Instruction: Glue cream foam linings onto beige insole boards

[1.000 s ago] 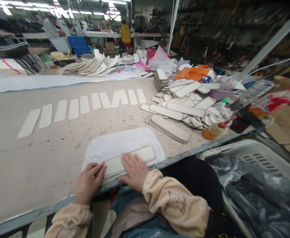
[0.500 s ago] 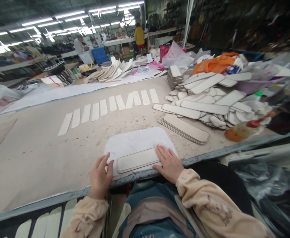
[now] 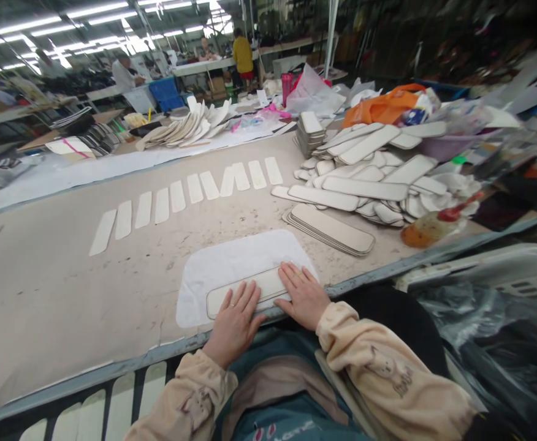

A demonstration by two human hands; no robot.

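A long cream strip point(image 3: 271, 283) with rounded corners and a dark edge lies on a white rounded sheet point(image 3: 241, 252) at the table's near edge. Across the strip's left half rests my left hand point(image 3: 236, 315), flat, fingers stretched out. My right hand point(image 3: 301, 294) presses flat on its right end, fingers extended. Neither hand grips anything. Parts of the strip are covered by both hands. To the right sits a neat stack of similar strips point(image 3: 330, 228).
A row of pale strips point(image 3: 176, 196) lies across the table point(image 3: 57, 288). At right are a heap of edged pieces point(image 3: 365, 187) and a bottle of amber liquid point(image 3: 427, 229). More strips point(image 3: 121, 398) lie below the near edge. Other people are in the background.
My left hand has moved right from the sheet's left edge onto the strip and now lies flat. My right hand stays on the strip's right end. The view has shifted slightly.
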